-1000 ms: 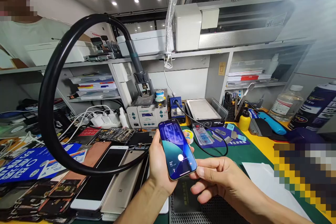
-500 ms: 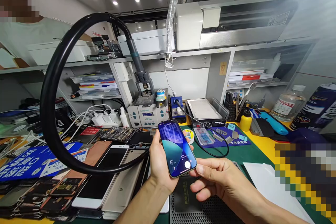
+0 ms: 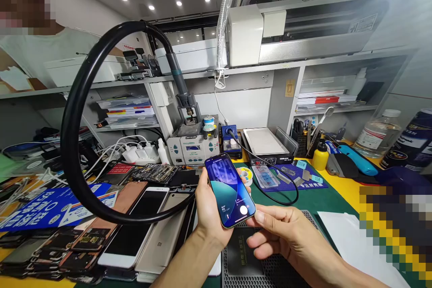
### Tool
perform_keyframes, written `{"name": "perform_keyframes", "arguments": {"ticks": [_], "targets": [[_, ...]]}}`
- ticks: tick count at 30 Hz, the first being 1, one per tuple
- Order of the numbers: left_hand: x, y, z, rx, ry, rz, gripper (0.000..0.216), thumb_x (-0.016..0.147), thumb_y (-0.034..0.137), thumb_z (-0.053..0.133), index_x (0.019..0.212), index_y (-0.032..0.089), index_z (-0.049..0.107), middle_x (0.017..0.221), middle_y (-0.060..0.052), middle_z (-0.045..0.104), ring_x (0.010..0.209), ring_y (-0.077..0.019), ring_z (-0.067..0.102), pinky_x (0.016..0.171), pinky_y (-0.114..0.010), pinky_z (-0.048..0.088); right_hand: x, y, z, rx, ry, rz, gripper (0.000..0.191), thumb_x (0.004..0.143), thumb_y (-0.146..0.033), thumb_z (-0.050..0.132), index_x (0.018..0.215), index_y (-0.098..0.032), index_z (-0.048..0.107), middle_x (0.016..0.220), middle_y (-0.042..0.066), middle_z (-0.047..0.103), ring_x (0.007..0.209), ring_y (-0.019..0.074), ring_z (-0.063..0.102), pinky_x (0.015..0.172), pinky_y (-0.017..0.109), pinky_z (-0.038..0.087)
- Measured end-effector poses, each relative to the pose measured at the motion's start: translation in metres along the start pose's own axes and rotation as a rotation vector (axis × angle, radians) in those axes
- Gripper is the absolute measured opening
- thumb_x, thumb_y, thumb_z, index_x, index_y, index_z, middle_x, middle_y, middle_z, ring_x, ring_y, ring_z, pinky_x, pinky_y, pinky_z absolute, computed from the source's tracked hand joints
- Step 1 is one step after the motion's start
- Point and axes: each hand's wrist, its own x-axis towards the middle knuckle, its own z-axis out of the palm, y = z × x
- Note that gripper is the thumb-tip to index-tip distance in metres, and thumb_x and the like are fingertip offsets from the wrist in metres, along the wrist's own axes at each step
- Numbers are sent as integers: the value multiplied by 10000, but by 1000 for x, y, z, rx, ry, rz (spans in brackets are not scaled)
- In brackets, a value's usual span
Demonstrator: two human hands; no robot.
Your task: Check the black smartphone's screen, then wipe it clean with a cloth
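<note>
Workbench, phone (image 3: 230, 190) in left hand (image 3: 208, 207)

- Left of the left hand (image 3: 209, 209): a thick black hose loop (image 3: 72, 130) arcs up and over, its lower run passing just beside the wrist; passage that way is barred.
- Below the loop: flat rows of white, gold and black phones (image 3: 141, 234) cover the bench; room only above them.
- Beyond both hands: a grey soldering station (image 3: 192, 148) and a black cable (image 3: 280, 189) lying on the green mat block forward reach.
- Under the right hand (image 3: 286, 234): a black perforated mat (image 3: 270, 274), low and flat.
- Right of the right hand: a white paper sheet (image 3: 347, 238) lies flat; open room above it.
</note>
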Motion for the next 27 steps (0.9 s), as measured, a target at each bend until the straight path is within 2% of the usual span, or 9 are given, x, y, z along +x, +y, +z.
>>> {"name": "perform_keyframes", "arguments": {"ticks": [4,9,15,23,27], "targets": [[1,0,0,-14,7,11,667,1020,611,313,1041,61,689,756,-127,718,591,-226,675,586,-326,544,1,2,1,-17,17,1,402,854,-455,881,1026,-100,809,1055,124,715,754,156,713,665,221,612],[1,-1,0,-6,15,16,711,1023,621,288,1009,42,700,736,-135,721,586,-232,680,563,-324,544,3,4,0,7,41,-7,416,830,-468,896,1001,-99,809,995,106,714,732,162,716,645,222,614],[1,-2,1,-9,19,33,674,1023,607,316,1007,54,701,763,-139,735,611,-237,699,587,-323,561,1,2,2,-10,61,-6,425,835,-477,890,998,-94,805,1091,143,724,740,160,719,660,225,613],[2,-2,1,-2,30,33,690,1015,618,321,1021,45,705,754,-138,726,590,-236,685,555,-323,551,0,3,2,-22,92,-13,468,802,-506,908,978,-84,809,1009,137,739,712,164,717,641,225,609],[3,-3,0,-10,34,38,699,1011,627,333,1006,41,712,761,-145,729,603,-235,689,582,-326,564,0,2,3,-31,103,-13,474,804,-516,903,977,-84,810,1044,152,741,719,166,715,647,229,607]]}}
